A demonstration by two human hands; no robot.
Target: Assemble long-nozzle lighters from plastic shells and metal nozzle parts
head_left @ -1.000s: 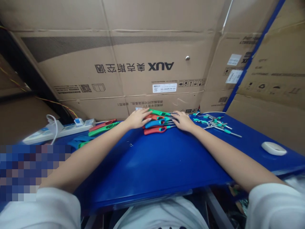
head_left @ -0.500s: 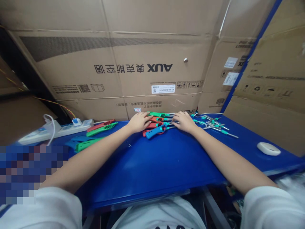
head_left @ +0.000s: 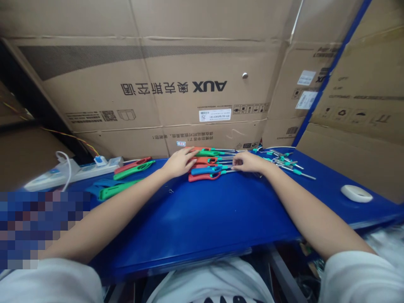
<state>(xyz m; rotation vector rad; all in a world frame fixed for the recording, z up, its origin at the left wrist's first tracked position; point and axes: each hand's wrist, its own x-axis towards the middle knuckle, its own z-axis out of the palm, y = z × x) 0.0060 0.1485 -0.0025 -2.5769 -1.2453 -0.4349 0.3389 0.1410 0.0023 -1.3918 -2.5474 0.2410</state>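
Observation:
A row of stick lighters lies on the blue table with coloured handles to the left and thin metal tubes to the right. Nearest me are a red lighter (head_left: 204,178) and a blue lighter (head_left: 205,171); a green lighter (head_left: 208,154) lies farther back. My left hand (head_left: 179,163) rests over the handle ends, its fingers stretched out and apart. Around the tube ends, the thumb and fingers of my right hand (head_left: 248,162) are curled together on a lighter's tube; which one is partly hidden. Loose metal tubes with teal ends (head_left: 285,162) lie right of that hand.
Red and green handle pieces (head_left: 135,170) lie left of my left hand, before a white power strip (head_left: 110,166). A white rounded object (head_left: 356,193) sits at right. Cardboard (head_left: 176,59) walls the back; another cardboard panel (head_left: 353,155) stands along the right.
The lighters now lie more evenly side by side, the blue one straighter. My right hand has slid slightly right along the tubes and curled more; my left hand has shifted slightly left.

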